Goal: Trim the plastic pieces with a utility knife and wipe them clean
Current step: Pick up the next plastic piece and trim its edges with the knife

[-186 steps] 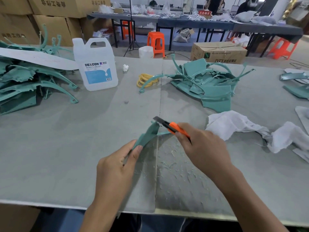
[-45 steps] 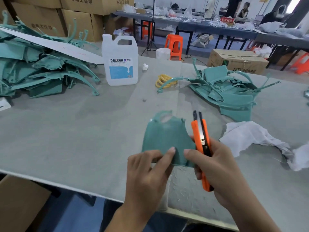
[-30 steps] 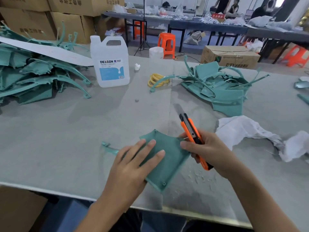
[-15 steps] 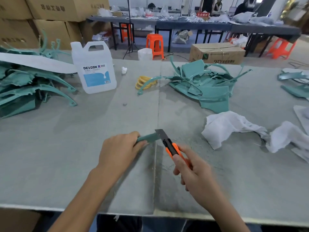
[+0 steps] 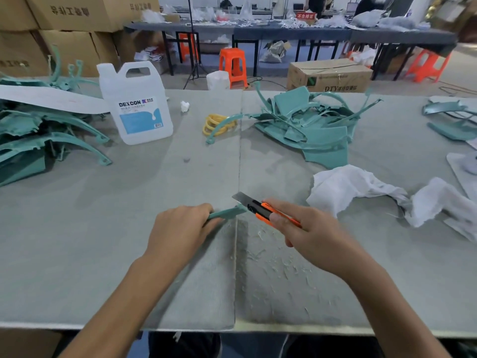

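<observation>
Left hand: fingers curled round the green plastic piece, which is held on edge low over the tabletop, near the front at centre. Only its narrow end shows past the knuckles. Whether it touches the surface, cannot tell.

Utility knife: blade out, crossing just above the free tip of the piece.

Right hand: fingers wrapped round the orange handle, thumb on top.

Step in hand, as judged: trimming the flash off the edge. Keep the blade shallow and shave thin. Stroke away from the holding fingers. Keep the left grip well back from the tip. Brace the piece so it does not flex. Shavings already litter the surface below the right hand.

White cloth lies near on the right, ready for the wipe.

Against one second ago: the piece then lay flat under spread left fingers, with the knife held off to its side. Now the piece is on edge in a closed grip and the blade is at its tip.
</observation>
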Motion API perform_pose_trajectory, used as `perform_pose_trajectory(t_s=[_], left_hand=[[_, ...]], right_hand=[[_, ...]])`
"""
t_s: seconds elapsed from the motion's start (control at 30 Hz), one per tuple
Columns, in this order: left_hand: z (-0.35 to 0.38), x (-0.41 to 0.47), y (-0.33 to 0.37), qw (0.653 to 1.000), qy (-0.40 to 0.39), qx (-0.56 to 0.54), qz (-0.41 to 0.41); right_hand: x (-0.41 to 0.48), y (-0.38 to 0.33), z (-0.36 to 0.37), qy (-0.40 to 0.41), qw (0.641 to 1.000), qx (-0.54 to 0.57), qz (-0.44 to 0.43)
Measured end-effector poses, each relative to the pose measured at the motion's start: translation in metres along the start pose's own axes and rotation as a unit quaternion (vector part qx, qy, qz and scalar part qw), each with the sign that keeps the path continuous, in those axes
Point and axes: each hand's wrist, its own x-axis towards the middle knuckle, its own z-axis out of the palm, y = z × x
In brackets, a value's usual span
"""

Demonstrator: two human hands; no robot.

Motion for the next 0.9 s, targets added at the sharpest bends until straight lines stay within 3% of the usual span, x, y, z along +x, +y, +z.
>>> perform_pose_trajectory(t_s=[0.5,0.9], left_hand=[[0.001,-0.004,0.0,0.997,0.054,-0.043,0.02],[-0.005,-0.008,0.0,0.997,0.056,-0.044,0.029]], right_hand=[[0.011,0.0,-0.024,-0.044,0.997,-0.041,-0.052],[0.031,0.019,-0.018,-0.076,0.997,-0.021,-0.001]])
